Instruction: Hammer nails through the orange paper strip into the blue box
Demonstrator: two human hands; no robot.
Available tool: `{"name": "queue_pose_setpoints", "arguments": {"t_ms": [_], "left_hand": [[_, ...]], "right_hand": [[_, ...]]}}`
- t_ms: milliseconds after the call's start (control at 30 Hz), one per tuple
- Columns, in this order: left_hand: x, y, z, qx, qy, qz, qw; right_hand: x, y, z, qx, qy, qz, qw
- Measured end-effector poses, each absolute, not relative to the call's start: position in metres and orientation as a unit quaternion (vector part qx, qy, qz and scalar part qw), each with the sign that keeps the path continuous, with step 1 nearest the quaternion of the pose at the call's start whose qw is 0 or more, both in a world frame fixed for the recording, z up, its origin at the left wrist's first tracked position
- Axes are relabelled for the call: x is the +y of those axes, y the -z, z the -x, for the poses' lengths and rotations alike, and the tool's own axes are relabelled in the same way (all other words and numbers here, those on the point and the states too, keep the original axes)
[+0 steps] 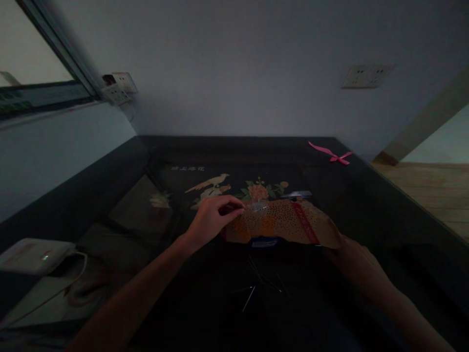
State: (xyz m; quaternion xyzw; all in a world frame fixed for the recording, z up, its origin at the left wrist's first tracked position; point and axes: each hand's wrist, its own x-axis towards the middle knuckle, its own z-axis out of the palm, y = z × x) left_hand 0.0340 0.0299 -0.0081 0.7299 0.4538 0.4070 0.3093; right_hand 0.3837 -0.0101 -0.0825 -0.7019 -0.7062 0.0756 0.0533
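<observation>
The person is partway through handling a piece of brown dotted paper (284,220), which lies across the middle of the dark table (234,146), just in front of the printed flowers (258,190). Its red band (305,222) runs down near the right end, and a blue patch (264,242) shows at the near edge. The right hand (361,266) grips the right end, its fingers partly hidden under the paper. The left hand (212,220) is at the upper left, thumb and forefinger brought nearly together beside a clear shiny piece (258,206); whether they pinch that piece or the paper's edge, one cannot tell.

As for progress, the clear piece already lies over the paper's far edge, yet neither hand has let go of the work — it looks unfinished. Whether that piece is stuck down cannot be told. Nearer the person, several thin sticks (249,299) lie loose and scattered, none in either hand. The pink ribbon (335,157) rests untouched at the far right — how much remains, this dim view does not settle
</observation>
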Motion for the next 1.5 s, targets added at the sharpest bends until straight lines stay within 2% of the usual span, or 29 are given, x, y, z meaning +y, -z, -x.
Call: {"name": "queue_pose_setpoints", "arguments": {"t_ms": [433, 667, 767, 1033, 1333, 1500], "left_hand": [[0.021, 0.013, -0.027, 0.457, -0.422, -0.732, 0.277], [0.023, 0.023, -0.029, 0.447, -0.427, -0.750, 0.235], [0.026, 0.027, -0.030, 0.457, -0.432, -0.748, 0.211], [0.026, 0.038, -0.035, 0.462, -0.462, -0.698, 0.293], [0.027, 0.044, -0.035, 0.470, -0.482, -0.673, 0.307], [0.026, 0.046, -0.035, 0.472, -0.481, -0.673, 0.306]], "right_hand": [[-0.005, 0.077, -0.404, -0.642, -0.169, 0.720, 0.201], [-0.024, 0.022, -0.395, -0.595, -0.191, 0.728, 0.281], [-0.030, -0.003, -0.387, -0.629, -0.202, 0.671, 0.337], [-0.031, -0.040, -0.352, -0.719, -0.147, 0.617, 0.284], [-0.033, -0.069, -0.333, -0.780, -0.142, 0.554, 0.253], [-0.030, -0.064, -0.329, -0.782, -0.168, 0.550, 0.239]]}}
